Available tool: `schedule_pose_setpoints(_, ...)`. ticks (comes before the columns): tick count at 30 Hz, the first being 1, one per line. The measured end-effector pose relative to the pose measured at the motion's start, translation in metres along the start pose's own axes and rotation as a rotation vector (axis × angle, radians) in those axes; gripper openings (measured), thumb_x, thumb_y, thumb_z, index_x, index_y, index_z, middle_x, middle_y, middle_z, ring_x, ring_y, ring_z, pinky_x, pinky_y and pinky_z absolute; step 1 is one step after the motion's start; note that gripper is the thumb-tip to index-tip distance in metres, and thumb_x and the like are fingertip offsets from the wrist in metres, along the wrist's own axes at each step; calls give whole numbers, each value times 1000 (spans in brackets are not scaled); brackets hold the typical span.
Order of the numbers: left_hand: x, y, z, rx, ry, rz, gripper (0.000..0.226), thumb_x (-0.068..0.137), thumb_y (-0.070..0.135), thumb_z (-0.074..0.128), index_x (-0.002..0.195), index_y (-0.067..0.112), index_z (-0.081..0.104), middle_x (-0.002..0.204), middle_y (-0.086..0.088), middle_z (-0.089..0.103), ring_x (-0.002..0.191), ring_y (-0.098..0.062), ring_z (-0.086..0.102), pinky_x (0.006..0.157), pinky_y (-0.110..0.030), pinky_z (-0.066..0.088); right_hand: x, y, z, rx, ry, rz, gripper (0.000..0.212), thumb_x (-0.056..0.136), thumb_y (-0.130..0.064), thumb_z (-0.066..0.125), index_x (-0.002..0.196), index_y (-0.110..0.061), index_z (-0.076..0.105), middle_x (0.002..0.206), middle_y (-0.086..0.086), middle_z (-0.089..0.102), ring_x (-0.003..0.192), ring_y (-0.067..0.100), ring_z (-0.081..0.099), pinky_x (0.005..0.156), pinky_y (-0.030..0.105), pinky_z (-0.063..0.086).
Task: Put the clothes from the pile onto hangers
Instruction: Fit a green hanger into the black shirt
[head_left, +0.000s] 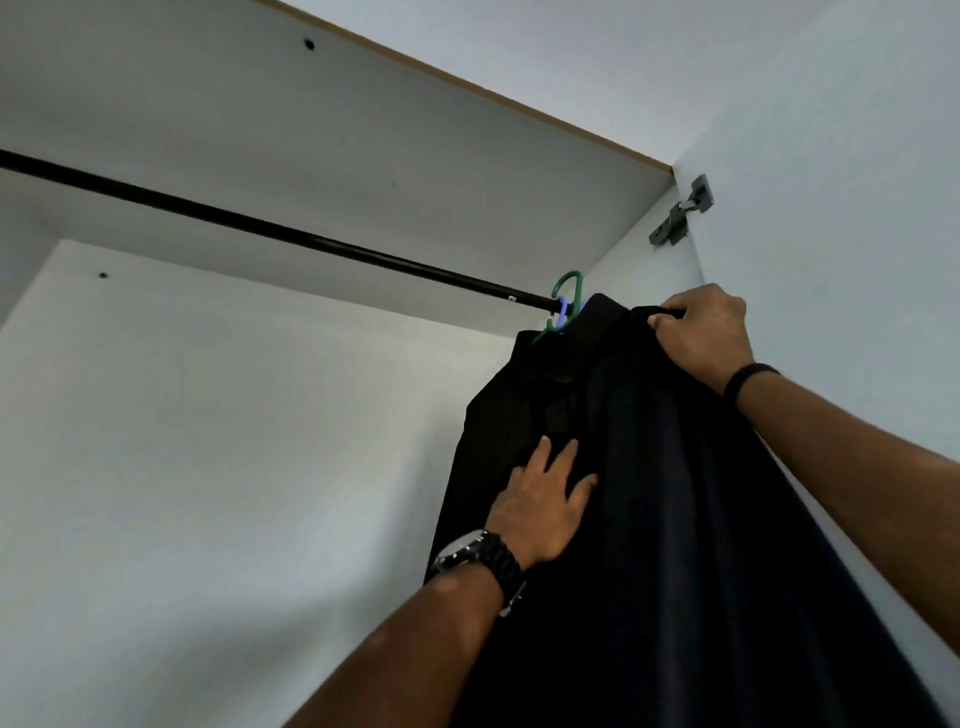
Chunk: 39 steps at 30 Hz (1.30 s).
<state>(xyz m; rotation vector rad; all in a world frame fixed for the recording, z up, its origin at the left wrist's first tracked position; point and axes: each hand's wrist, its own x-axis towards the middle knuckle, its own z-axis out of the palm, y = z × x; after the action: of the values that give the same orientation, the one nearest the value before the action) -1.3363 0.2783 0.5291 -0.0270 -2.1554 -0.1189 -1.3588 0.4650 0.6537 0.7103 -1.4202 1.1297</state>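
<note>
- Wardrobe (208, 467) interior fills your view, white panels on every side, with a black rail (260, 228) running from the left edge to the right side wall.
- Two hanger hooks sit at the right end of that rail, a green hanger (567, 283) and a blue hanger (560, 314) just beside it.
- Dark clothes (649, 493) hang from those hooks, close against the right wall.
- Your right hand (701, 332) is closed on the top edge of the nearer dark garment, fingers curled over the fabric.
- Your left hand (543, 512) lies flat with fingers spread on the front of the clothes, pressing rather than gripping.
- A watch (480, 558) is on your left wrist and a black band (748, 382) on your right.
- A small white sticker (511, 298) is on the rail near the hooks; its writing is too small to read.
- A metal hinge (680, 210) sits at the top right corner.
</note>
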Motion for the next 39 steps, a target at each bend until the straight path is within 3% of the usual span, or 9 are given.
schedule_pose_setpoints(8, 80, -68, 63, 18, -17, 120, 53, 103, 34, 28, 152, 25, 10, 160, -6, 7, 143, -33, 21, 112, -47, 27, 45, 36, 102, -6, 87, 70, 19, 82, -4, 49, 78, 7, 64, 79, 15, 60, 64, 28, 52, 69, 25, 48)
schedule_pose_setpoints(14, 134, -87, 66, -196, 87, 113, 48, 105, 28, 26, 151, 15, 23, 155, -7, 27, 144, -17, 22, 115, -24, 15, 76, 64, 165, 45, 148, 108, 18, 84, -4, 51, 92, 5, 64, 102, 22, 64, 89, 36, 61, 81, 32, 52)
schedule_pose_setpoints(18, 158, -94, 78, -396, 104, 58, 52, 102, 45, 26, 149, 23, 30, 152, -1, 35, 141, -16, 29, 117, -30, 19, 87, 77, 198, 74, 172, 95, 21, 85, -6, 51, 98, 4, 64, 108, 23, 63, 100, 40, 60, 87, 34, 50)
schedule_pose_setpoints(21, 170, -100, 87, -406, 81, 37, 58, 99, 49, 32, 151, 24, 23, 154, 1, 32, 141, -15, 30, 115, -25, 20, 95, 83, 217, 64, 164, 59, 21, 87, -7, 52, 102, 3, 64, 112, 22, 62, 104, 40, 59, 88, 36, 50)
schedule_pose_setpoints(27, 179, -109, 93, -381, 53, 18, 53, 101, 45, 32, 150, 27, 23, 152, 2, 35, 138, -16, 33, 104, -18, 23, 109, 83, 227, -108, 4, -77, 33, 91, -12, 55, 121, 2, 53, 131, 24, 47, 117, 40, 52, 97, 38, 44)
schedule_pose_setpoints(30, 178, -105, 94, -446, 67, 18, 57, 98, 52, 30, 149, 27, 27, 152, 1, 35, 138, -17, 34, 111, -25, 23, 117, 89, 219, -114, -45, -95, 33, 92, -14, 52, 119, 4, 52, 131, 26, 48, 118, 39, 50, 95, 34, 43)
schedule_pose_setpoints(34, 176, -87, 89, -644, 68, 3, 71, 86, 69, 41, 147, 37, 24, 146, 7, 40, 131, -17, 41, 111, -44, 32, 115, 109, 198, -81, -214, -18, 45, 82, -26, 70, 119, -3, 60, 122, 15, 58, 117, 31, 53, 91, 28, 42)
schedule_pose_setpoints(37, 172, -66, 82, -675, 45, -1, 69, 89, 62, 45, 148, 34, 22, 137, 6, 48, 118, -15, 50, 105, -40, 40, 108, 116, 177, -74, -299, 68, 54, 77, -25, 77, 121, -1, 58, 122, 16, 59, 112, 31, 57, 92, 33, 48)
schedule_pose_setpoints(39, 168, -53, 79, -651, 21, 15, 64, 93, 55, 45, 147, 28, 24, 130, 3, 54, 111, -14, 55, 101, -36, 43, 105, 110, 162, 158, -368, 146, 39, 79, -12, 75, 112, 2, 61, 115, 19, 63, 100, 31, 62, 85, 38, 53)
